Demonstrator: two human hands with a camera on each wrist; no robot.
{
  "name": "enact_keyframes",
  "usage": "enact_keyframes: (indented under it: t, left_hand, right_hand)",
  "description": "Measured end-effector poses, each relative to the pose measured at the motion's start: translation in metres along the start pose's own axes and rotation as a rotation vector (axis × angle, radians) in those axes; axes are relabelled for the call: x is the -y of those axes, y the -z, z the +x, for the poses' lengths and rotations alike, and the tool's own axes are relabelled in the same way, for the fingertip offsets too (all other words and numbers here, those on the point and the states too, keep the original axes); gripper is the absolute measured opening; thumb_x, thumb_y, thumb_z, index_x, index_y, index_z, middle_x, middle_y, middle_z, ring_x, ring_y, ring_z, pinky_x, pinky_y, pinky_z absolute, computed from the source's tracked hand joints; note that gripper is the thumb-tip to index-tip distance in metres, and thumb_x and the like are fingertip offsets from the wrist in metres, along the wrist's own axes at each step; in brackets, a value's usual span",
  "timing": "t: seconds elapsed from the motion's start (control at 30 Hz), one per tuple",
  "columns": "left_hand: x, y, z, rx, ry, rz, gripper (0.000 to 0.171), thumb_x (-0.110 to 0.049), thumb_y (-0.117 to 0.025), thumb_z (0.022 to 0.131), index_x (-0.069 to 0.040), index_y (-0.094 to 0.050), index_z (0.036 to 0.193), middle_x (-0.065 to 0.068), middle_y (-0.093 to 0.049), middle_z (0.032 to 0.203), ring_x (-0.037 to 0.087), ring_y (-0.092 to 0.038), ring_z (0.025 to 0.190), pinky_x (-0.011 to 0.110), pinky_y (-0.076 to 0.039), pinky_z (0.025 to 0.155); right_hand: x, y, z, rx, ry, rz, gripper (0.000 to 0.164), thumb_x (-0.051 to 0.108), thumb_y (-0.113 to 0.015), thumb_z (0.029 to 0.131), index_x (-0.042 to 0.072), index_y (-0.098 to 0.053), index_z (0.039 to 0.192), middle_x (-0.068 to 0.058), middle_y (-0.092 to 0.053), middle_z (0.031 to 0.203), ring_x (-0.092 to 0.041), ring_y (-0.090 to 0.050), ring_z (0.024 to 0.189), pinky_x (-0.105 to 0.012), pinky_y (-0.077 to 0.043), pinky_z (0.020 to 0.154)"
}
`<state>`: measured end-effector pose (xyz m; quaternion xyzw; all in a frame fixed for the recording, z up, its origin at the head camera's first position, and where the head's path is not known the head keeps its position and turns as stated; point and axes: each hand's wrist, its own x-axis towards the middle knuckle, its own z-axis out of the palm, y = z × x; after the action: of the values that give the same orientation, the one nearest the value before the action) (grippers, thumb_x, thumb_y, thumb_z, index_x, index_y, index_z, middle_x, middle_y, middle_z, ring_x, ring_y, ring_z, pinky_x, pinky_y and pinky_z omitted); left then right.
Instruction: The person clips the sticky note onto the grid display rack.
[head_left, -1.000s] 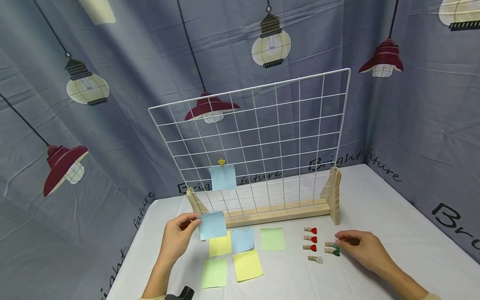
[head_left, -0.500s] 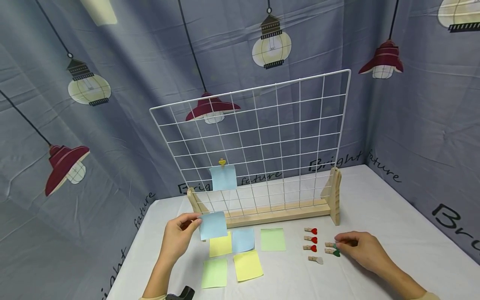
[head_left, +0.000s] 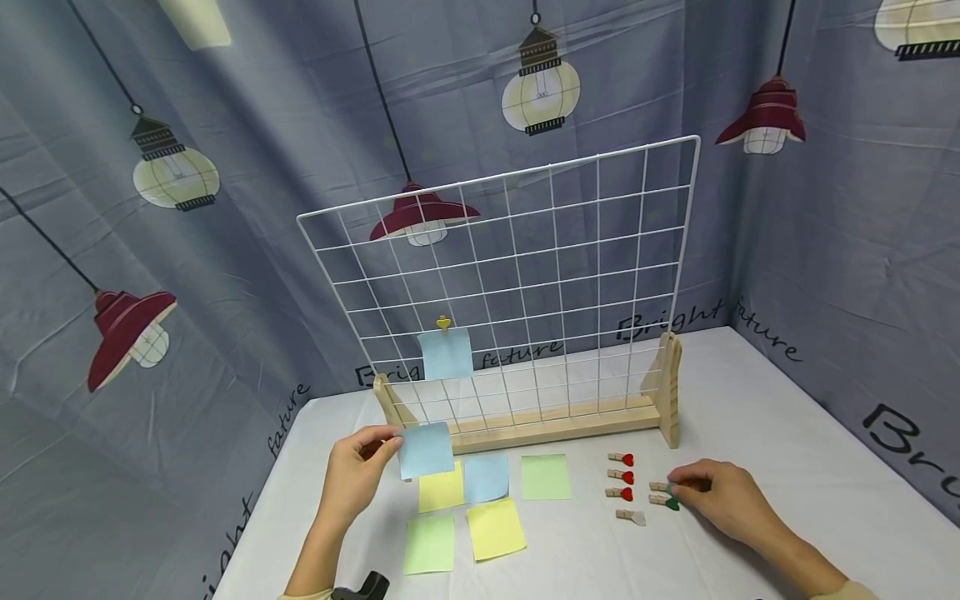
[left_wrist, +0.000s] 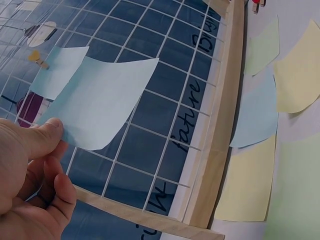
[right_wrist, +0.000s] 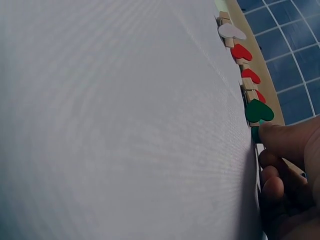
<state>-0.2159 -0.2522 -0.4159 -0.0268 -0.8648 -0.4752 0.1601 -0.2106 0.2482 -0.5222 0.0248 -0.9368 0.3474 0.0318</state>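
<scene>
My left hand (head_left: 356, 473) pinches a light blue sticky note (head_left: 426, 451) by its left edge, between thumb and fingers, in front of the wire grid's lower left. Behind it, a second blue note (head_left: 447, 357) hangs on the white wire grid (head_left: 553, 242) from a yellow heart clothespin (head_left: 444, 322). Over at the right, my right hand (head_left: 723, 498) pinches the heart end of a small wooden clothespin with a green heart (right_wrist: 256, 134), low at the tabletop. Its fingertips partly hide that heart. Another green heart clothespin (right_wrist: 259, 111) lies just beside it.
Yellow, blue and green sticky notes, such as a green one (head_left: 546, 477), lie before the grid's wooden base (head_left: 555, 425). Left of my right hand lie three red heart clothespins (head_left: 620, 477) and a white one (head_left: 630, 517). Printed curtains (head_left: 847, 250) surround the white table.
Both hands stay almost where they were, and the blue note remains in my left hand. The whole head view shifts very slightly.
</scene>
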Motion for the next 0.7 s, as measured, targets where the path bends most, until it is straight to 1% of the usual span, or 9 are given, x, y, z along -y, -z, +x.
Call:
enact_keyframes:
  t: [0.4,0.7]
  left_hand:
    - [0.0008,0.0003,-0.001,0.003,0.01,-0.007,0.013,-0.012,-0.075,0.095,-0.011,-0.08,0.107,0.006,-0.077,0.104,0.014,-0.064,0.084,0.022,-0.053,0.073]
    - [0.0008,0.0008,-0.0011,0.001,0.003,-0.006,0.013,-0.012,-0.075,0.095,-0.011,-0.08,0.107,0.007,-0.077,0.104,0.013,-0.064,0.084,0.023,-0.052,0.073]
  right_hand:
    - [-0.0006,-0.0008,0.0002,0.005,-0.018,0.007,0.013,0.019,-0.08,0.089,0.011,-0.078,0.099,0.004,-0.073,0.088,-0.012,-0.06,0.082,-0.025,-0.048,0.068]
    - [-0.0019,-0.0005,0.0013,0.011,-0.025,0.008,0.014,0.019,-0.08,0.089,0.01,-0.078,0.099,0.004,-0.072,0.087,-0.012,-0.059,0.08,-0.025,-0.047,0.067]
